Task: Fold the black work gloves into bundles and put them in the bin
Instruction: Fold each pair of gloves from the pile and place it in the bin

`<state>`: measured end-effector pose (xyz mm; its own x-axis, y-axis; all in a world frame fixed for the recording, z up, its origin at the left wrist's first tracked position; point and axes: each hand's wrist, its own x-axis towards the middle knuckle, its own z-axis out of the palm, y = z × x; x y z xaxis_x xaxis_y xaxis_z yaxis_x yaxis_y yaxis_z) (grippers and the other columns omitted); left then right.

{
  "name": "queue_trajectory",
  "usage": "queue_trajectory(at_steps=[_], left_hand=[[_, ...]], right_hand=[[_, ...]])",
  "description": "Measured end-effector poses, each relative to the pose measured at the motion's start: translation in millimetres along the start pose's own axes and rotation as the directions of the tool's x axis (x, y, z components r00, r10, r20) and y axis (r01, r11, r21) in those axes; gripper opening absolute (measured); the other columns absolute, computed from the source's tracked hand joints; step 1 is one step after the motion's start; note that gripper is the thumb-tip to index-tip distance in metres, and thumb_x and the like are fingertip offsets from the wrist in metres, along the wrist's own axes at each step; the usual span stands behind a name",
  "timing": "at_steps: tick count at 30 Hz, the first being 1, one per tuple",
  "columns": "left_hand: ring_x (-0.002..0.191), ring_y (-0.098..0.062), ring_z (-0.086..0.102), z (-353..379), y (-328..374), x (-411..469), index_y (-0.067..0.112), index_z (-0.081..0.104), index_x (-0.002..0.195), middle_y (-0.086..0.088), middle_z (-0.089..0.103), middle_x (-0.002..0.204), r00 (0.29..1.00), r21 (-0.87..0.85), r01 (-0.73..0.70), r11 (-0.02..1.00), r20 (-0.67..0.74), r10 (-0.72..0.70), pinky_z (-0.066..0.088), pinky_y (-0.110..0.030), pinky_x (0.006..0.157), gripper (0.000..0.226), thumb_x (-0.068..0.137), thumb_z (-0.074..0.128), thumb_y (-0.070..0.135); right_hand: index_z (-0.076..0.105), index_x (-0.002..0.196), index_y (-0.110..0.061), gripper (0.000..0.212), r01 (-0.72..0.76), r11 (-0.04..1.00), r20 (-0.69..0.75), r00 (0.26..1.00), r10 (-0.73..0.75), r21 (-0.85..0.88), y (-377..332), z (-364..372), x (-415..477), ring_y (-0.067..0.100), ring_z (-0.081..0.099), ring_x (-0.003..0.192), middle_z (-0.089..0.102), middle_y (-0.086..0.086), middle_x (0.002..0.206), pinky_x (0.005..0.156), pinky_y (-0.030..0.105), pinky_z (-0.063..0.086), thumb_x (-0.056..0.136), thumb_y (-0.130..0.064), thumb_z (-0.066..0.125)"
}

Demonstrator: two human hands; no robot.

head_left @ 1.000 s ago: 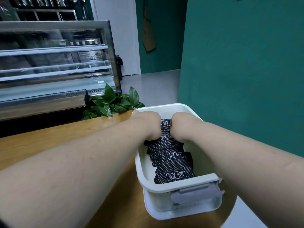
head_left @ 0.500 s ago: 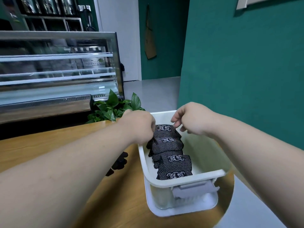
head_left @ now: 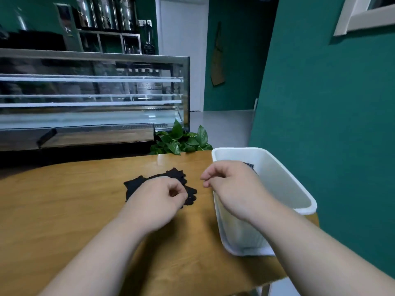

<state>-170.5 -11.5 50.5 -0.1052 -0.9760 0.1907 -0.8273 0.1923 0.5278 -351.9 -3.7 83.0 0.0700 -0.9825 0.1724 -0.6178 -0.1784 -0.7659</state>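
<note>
At ten o'clock in the view stands a glass display case [head_left: 92, 99] with a metal frame and long glass shelves. Above it, at eleven o'clock, steel canisters [head_left: 106, 13] sit on a shelf unit. A wooden table [head_left: 64, 210] fills the lower part of the view.

Near the middle of the table a loose heap of black work gloves [head_left: 136, 185] lies flat on the wood, not folded. The person's left hand [head_left: 158, 199] is over the five o'clock part of the heap. Cloth shows at the hand's ten and twelve o'clock, and glove fingertips poke out at its three o'clock. The hand's fingers are curled in, with the thumb against the forefinger. Whether they pinch any cloth cannot be told, since the hand hides what lies under it.

At twelve o'clock from the heap, past the far table edge, is a leafy green plant [head_left: 179, 142], and behind that a white door [head_left: 183, 50].

The right hand [head_left: 230, 184] hangs at three o'clock of the left one, apart from it, above the bin's left rim. Its fingers are loosely curled with the tips pointing toward nine o'clock, and it has hold of nothing.

The white bin [head_left: 284, 182] stands on the table's right end. A corner of a dotted black bundle [head_left: 249, 165] shows inside it at the right hand's one o'clock. A green wall [head_left: 331, 124] rises at three o'clock.
</note>
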Motion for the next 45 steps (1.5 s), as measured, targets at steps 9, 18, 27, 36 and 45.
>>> queue_trajectory(at_steps=[9, 18, 27, 36, 45], left_hand=[[0.079, 0.000, 0.056, 13.1, -107.7, -49.4, 0.033, 0.065, 0.077, 0.017, 0.063, 0.089, 0.989, -0.047, 0.148, 0.988, -0.003, -0.148, 0.040, -0.014, 0.069, 0.014, 0.091, 0.064, 0.036], [0.086, -0.006, 0.055, 14.7, -174.5, -54.8, 0.030, 0.068, 0.084, 0.015, 0.061, 0.092, 0.980, -0.085, 0.190, 0.978, -0.037, -0.194, 0.045, -0.028, 0.079, 0.012, 0.092, 0.062, 0.038], [0.092, -0.004, 0.055, 4.7, -204.9, -43.9, 0.031, 0.070, 0.093, 0.019, 0.061, 0.101, 0.968, -0.095, 0.249, 0.964, -0.009, -0.251, 0.047, -0.027, 0.082, 0.015, 0.093, 0.060, 0.043], [0.084, 0.002, 0.053, -3.3, -215.6, -43.7, 0.037, 0.069, 0.093, 0.022, 0.059, 0.100, 0.969, -0.130, 0.248, 0.960, 0.019, -0.247, 0.042, -0.022, 0.067, 0.015, 0.095, 0.057, 0.045], [0.087, 0.000, 0.064, -2.9, -209.7, -48.2, 0.037, 0.068, 0.095, 0.017, 0.070, 0.092, 0.992, -0.593, 0.104, 0.799, 0.003, -0.127, 0.047, -0.022, 0.079, 0.045, 0.075, 0.050, 0.073]], right_hand=[[0.068, 0.078, -0.033, 0.022, -0.017, 0.987, 0.195, 0.980, 0.048, -0.158, 10.2, 103.6, -1.0, 0.003, 0.058, 0.071, 0.072, -0.014, 0.084, 0.068, 0.024, 0.048, 0.091, -0.019, 0.058], [0.069, 0.091, -0.030, 0.013, 0.031, 0.935, 0.232, 0.971, 0.056, -0.353, 24.6, 169.4, 37.4, 0.004, 0.059, 0.077, 0.068, -0.014, 0.084, 0.061, 0.013, 0.041, 0.093, -0.026, 0.057], [0.059, 0.127, -0.029, 0.039, 0.180, 0.830, 0.233, 0.971, -0.063, -0.528, 15.4, 223.8, 102.5, 0.020, 0.047, 0.118, 0.053, -0.004, 0.122, 0.096, 0.038, 0.047, 0.089, -0.037, 0.066], [0.060, 0.079, -0.023, 0.014, 0.114, 0.807, 0.221, 0.975, 0.021, -0.580, -0.2, 222.1, 114.0, 0.018, 0.062, 0.080, 0.064, -0.007, 0.078, 0.065, 0.031, 0.051, 0.086, -0.033, 0.067], [0.053, 0.068, -0.020, 0.026, -0.209, 0.945, 0.376, 0.921, 0.103, 0.251, -49.0, 197.7, 78.2, 0.018, 0.047, 0.047, 0.061, 0.008, 0.066, 0.047, 0.024, 0.030, 0.092, -0.022, 0.065]])
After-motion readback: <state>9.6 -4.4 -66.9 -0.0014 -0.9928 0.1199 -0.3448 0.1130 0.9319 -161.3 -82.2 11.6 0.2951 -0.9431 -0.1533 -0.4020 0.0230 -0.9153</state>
